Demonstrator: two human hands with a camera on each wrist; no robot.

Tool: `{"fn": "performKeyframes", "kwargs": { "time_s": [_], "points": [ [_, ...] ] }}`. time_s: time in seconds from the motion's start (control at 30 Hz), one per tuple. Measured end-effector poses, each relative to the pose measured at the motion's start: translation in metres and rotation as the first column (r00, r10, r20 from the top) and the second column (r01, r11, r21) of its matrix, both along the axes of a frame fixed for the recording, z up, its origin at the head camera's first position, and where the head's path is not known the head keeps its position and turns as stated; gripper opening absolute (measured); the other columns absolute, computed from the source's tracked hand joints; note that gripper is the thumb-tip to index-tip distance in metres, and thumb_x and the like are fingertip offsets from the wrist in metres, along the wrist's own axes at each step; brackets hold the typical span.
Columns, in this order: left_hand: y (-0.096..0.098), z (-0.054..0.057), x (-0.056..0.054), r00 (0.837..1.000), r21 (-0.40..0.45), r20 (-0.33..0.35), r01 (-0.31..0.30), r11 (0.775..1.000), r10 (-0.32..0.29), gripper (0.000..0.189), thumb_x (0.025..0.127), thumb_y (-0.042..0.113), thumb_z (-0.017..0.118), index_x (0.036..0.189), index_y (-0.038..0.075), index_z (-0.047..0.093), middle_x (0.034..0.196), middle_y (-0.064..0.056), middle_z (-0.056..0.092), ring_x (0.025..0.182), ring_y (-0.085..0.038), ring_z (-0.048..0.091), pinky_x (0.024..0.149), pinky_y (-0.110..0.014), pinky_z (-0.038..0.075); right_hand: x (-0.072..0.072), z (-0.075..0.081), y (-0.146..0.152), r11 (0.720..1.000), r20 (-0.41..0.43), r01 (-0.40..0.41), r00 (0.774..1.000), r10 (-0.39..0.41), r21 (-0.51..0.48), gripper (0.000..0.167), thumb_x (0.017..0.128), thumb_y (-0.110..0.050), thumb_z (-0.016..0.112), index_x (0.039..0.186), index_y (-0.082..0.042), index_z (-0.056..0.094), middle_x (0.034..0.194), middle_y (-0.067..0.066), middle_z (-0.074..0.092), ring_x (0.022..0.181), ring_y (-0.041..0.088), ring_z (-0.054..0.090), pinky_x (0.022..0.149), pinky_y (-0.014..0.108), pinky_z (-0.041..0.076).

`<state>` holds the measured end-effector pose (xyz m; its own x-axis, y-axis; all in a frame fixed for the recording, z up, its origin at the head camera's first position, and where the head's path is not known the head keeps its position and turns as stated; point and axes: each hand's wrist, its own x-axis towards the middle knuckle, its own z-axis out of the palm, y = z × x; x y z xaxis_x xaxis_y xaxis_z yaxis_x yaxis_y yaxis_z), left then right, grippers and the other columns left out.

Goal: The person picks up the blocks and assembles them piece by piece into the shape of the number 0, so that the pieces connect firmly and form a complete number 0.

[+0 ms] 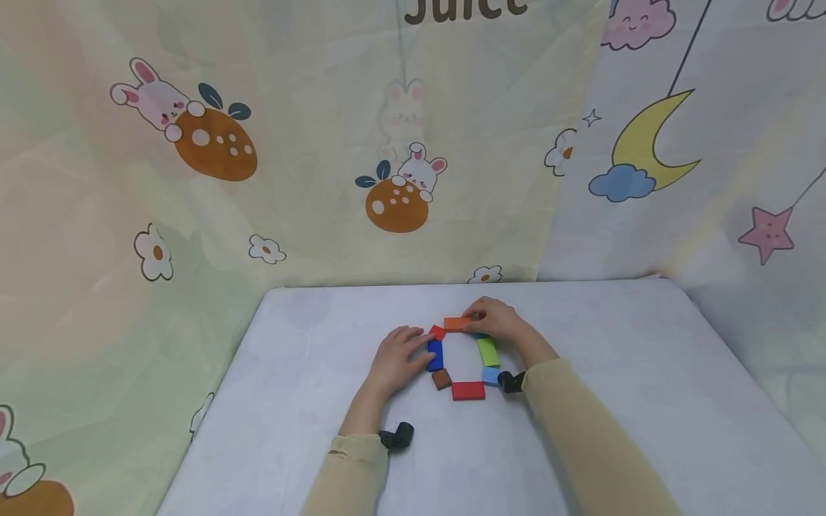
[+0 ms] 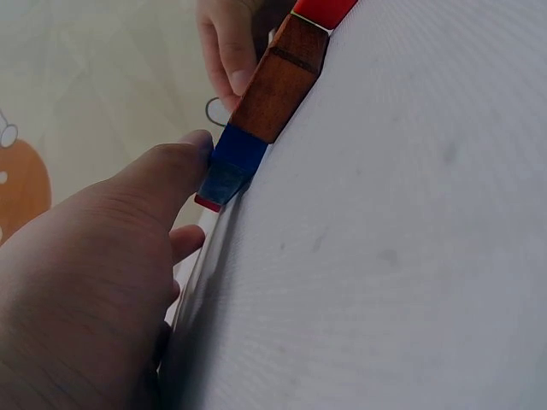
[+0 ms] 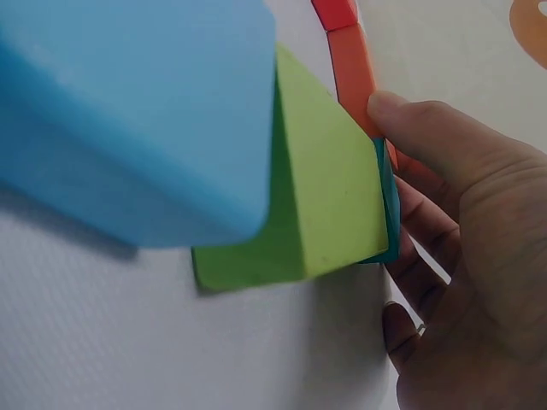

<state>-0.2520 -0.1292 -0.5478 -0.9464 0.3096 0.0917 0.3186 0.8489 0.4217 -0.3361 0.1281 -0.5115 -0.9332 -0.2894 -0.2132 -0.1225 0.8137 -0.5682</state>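
Observation:
Colored wooden blocks form a ring on the white table. At its far side lies an orange block point(image 1: 457, 325); my right hand point(image 1: 497, 320) pinches its right end, thumb on the near side. Just below those fingers sits a teal block point(image 3: 391, 205), mostly covered in the head view. My left hand point(image 1: 398, 358) rests at the ring's left, fingers extended, touching the dark blue block point(image 1: 435, 356) and reaching to the small red block point(image 1: 437, 332). Closing the ring are a green block point(image 1: 488, 352), a light blue block point(image 1: 490, 376), a red rectangular block point(image 1: 467, 391) and a brown block point(image 1: 442, 379).
The white-covered table point(image 1: 290, 401) extends around the ring on every side. Behind it hangs a printed cloth point(image 1: 310, 143) with rabbits and a moon. A black wrist camera point(image 1: 396, 436) sits at the left cuff, another black camera point(image 1: 511, 381) at the right, close to the light blue block.

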Motion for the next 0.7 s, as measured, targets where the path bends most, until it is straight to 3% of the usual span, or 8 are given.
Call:
{"fn": "performKeyframes", "kwargs": {
  "time_s": [0.23, 0.43, 0.7],
  "points": [
    [0.001, 0.004, 0.0, 0.999, 0.01, -0.032, 0.025, 1.0, -0.024, 0.05, 0.096, 0.052, 0.057, 0.143, 0.035, 0.052, 0.147, 0.001, 0.051, 0.143, -0.027, 0.037, 0.115, -0.053, 0.033, 0.002, 0.0, 0.002, 1.0, -0.009, -0.003, 1.0, 0.003, -0.013, 0.033, 0.09, -0.042, 0.069, 0.12, -0.027, 0.069, 0.133, 0.003, 0.057, 0.124, 0.027, 0.049, 0.108, 0.058, 0.035],
    [0.002, 0.003, 0.001, 0.999, 0.019, -0.036, 0.029, 0.999, -0.028, 0.05, 0.096, 0.051, 0.056, 0.143, 0.035, 0.051, 0.147, 0.001, 0.051, 0.143, -0.028, 0.037, 0.115, -0.053, 0.033, 0.009, 0.001, 0.007, 0.994, 0.027, 0.045, 0.999, -0.043, -0.095, 0.047, 0.095, -0.047, 0.059, 0.135, -0.023, 0.059, 0.141, 0.007, 0.054, 0.131, 0.03, 0.047, 0.11, 0.054, 0.04],
    [0.001, -0.002, 0.0, 1.0, 0.049, -0.024, 0.019, 0.999, -0.017, 0.05, 0.097, 0.054, 0.052, 0.144, 0.039, 0.049, 0.148, 0.003, 0.051, 0.145, -0.027, 0.035, 0.116, -0.054, 0.031, 0.02, -0.001, 0.016, 0.986, 0.013, 0.046, 0.999, -0.045, -0.161, 0.045, 0.099, -0.04, 0.056, 0.14, -0.021, 0.054, 0.142, 0.008, 0.054, 0.133, 0.031, 0.048, 0.11, 0.054, 0.04]
  ]
}}
